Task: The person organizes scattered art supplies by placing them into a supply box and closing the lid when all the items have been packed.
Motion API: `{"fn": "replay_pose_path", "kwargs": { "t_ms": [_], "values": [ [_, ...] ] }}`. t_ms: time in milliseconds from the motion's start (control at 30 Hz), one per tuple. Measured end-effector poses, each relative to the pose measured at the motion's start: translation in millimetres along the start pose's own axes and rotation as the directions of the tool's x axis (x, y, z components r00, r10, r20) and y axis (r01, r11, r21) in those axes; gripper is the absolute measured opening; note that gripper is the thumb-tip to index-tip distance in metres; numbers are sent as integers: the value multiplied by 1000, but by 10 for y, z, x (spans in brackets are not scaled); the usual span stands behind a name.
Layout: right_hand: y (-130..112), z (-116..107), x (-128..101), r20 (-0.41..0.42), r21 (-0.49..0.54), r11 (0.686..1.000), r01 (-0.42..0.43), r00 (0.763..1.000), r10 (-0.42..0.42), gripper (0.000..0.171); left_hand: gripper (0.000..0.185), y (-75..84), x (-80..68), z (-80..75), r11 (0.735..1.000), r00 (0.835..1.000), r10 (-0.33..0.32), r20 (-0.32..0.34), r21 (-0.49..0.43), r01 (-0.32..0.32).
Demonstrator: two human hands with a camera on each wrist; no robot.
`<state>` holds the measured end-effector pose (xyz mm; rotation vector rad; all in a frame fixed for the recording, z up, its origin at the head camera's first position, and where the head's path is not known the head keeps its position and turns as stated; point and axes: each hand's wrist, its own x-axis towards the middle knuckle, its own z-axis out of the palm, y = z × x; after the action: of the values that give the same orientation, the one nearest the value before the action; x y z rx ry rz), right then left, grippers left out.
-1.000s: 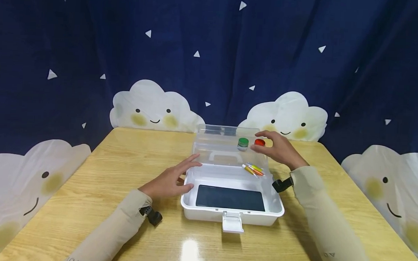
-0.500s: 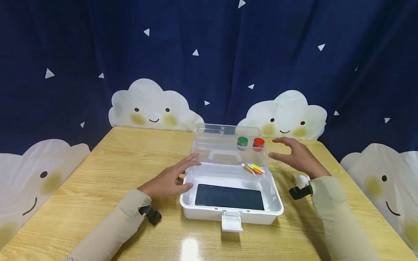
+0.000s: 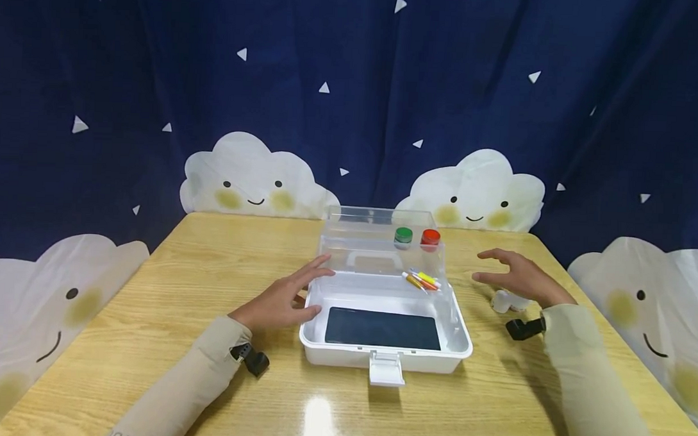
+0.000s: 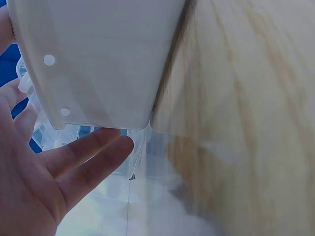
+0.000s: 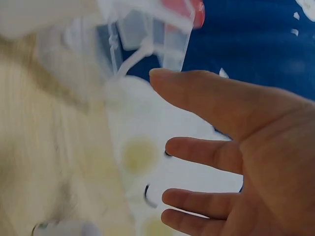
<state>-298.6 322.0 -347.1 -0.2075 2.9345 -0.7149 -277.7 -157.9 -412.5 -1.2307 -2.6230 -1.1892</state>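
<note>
Centre of frame: an open white storage box [image 3: 386, 347] on a wooden table [image 3: 149, 314], its clear lid [image 3: 377, 248] tipped back and carrying a green-capped jar [image 3: 403, 238], a red-capped jar [image 3: 430, 239] and coloured pens [image 3: 422, 281]. A dark pad [image 3: 383, 329] lies inside. Left hand [image 3: 282, 299], fingers spread, touches the box's left side. Right hand [image 3: 517, 278], fingers spread, hovers right of the box, above a small white object [image 3: 504, 302].

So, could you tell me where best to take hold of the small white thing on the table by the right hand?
Probably from above, pinching its two sides: the small white object sits low on the table, directly under the open right hand, clear of the box.
</note>
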Motion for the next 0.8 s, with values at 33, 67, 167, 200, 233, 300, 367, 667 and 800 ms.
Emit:
{"fn": "replay_pose_path", "kwargs": {
  "t_ms": [33, 67, 167, 200, 233, 300, 367, 667, 800],
  "values": [
    [49, 11, 2, 12, -2, 1000, -11, 1000, 11, 92, 62, 0, 1, 2, 1000, 1000, 1, -1, 0, -1],
    [99, 23, 5, 20, -1, 1000, -19, 1000, 19, 92, 62, 2, 2, 3, 1000, 1000, 2, -2, -2, -2],
    [240, 56, 6, 36, 22, 1000, -16, 999, 16, 89, 62, 8, 1, -1, 1000, 1000, -3, -4, -1, 3],
    [281, 63, 5, 42, 29, 999, -19, 999, 18, 88, 62, 7, 0, -1, 1000, 1000, -3, -5, -1, 3],
    [319, 67, 2, 48, 39, 999, -14, 999, 12, 86, 63, 4, -1, -1, 1000, 1000, -4, -3, 1, 4],
    [384, 73, 2, 62, 60, 998, -6, 998, 2, 83, 63, -3, -3, 0, 1000, 1000, -5, -6, 7, 5],
    [432, 72, -2, 80, 77, 997, -5, 997, -1, 80, 63, -12, -4, 4, 1000, 1000, -2, -12, 9, 2],
    [595, 91, -18, 140, 82, 997, 7, 990, -18, 70, 62, -27, -6, 28, 1000, 1000, 0, -4, 3, 0],
    [644, 84, -35, 146, 94, 995, 40, 988, -53, 65, 62, -10, -6, 14, 1000, 1000, -2, -5, 7, 2]
  ]
}}
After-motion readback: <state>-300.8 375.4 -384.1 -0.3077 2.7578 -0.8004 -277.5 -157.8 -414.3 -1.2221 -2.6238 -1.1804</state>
